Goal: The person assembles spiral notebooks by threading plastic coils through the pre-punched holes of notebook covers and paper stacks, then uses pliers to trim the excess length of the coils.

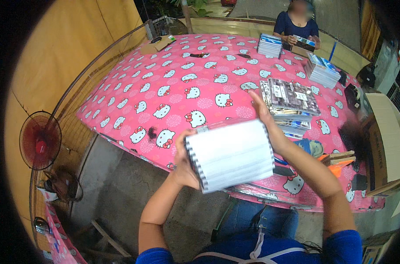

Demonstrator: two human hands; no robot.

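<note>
A thick stack of spiral notebooks is held up in front of me above the near edge of the table, white page edges facing me and dark bindings at both sides. My left hand grips its left side, fingers wrapped round the edge. My right hand presses against its right side with the fingers stretched along it. Right of my right hand stands a pile of spiral notebooks with a grey patterned cover on top.
A pink patterned cloth covers the table. Across it, a person handles a notebook beside two more notebook stacks. An open cardboard box and an orange item lie at right. A fan stands left.
</note>
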